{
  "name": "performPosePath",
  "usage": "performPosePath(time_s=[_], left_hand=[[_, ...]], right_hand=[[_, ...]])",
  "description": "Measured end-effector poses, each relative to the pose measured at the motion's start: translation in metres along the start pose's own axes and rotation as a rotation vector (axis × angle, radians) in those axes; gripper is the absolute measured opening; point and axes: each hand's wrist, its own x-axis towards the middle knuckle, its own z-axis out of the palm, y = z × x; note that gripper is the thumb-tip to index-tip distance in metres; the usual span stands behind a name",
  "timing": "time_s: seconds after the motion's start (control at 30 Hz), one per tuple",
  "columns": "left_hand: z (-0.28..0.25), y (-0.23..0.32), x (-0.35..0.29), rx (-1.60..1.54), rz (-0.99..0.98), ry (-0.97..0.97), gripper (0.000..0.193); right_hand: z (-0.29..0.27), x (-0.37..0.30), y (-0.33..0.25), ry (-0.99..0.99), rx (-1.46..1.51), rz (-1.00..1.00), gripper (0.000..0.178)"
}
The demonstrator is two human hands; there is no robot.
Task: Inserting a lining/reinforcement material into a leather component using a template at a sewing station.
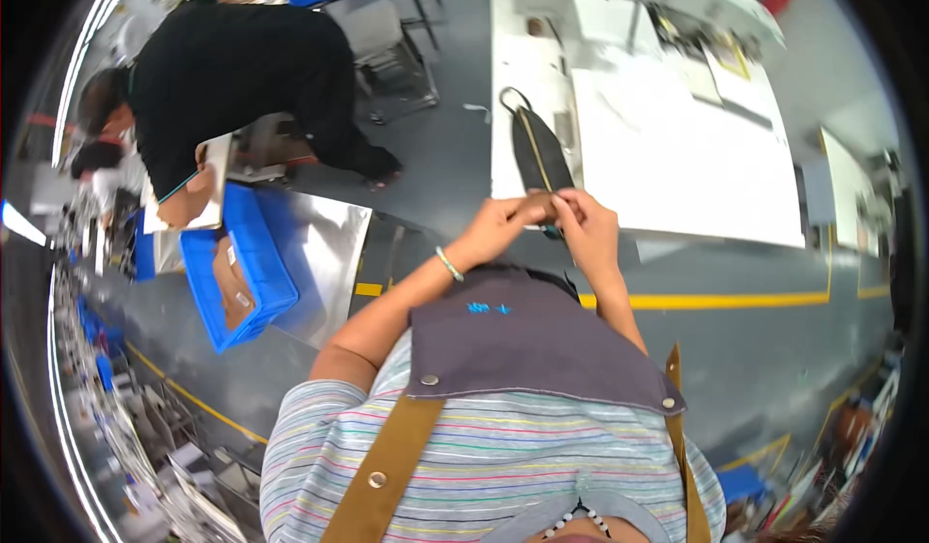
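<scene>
A long dark pouch point(555, 164) with a gold-coloured zipper point(531, 139) along its middle lies over the near left edge of the white table. At its far end a strap loop point(514, 95) sticks out. My left hand point(501, 229) is closed at the pouch's near end, its fingers bent around it. Beside it, my right hand point(590, 226) pinches the same end near the zipper, thumb and forefinger together. The fingertips of both hands almost meet. Exactly what lies between them is partly hidden. A small teal bit shows just below the fingers.
Before me stands a white table point(677, 175) with equipment along its far side. To the left, a person in black point(242, 69) bends over a work surface. A blue crate point(237, 272) with brown pieces stands by a metal sheet point(334, 243). A stool point(387, 49) is farther back.
</scene>
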Motion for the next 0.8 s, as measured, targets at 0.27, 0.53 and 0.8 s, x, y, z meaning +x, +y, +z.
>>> performPosePath(time_s=[0.27,0.53,0.8], left_hand=[[-0.047,-0.021,-0.069,0.305,-0.028,0.301,0.021],[-0.092,-0.031,-0.111,-0.513,-0.055,0.629,0.033],[-0.137,-0.018,-0.126,-0.464,0.081,0.632,0.032]], right_hand=[[0.019,0.030,-0.005,-0.109,0.471,0.233,0.018],[0.081,0.040,0.015,-0.215,0.755,0.496,0.018],[0.133,0.036,0.014,-0.051,0.201,0.254,0.017]])
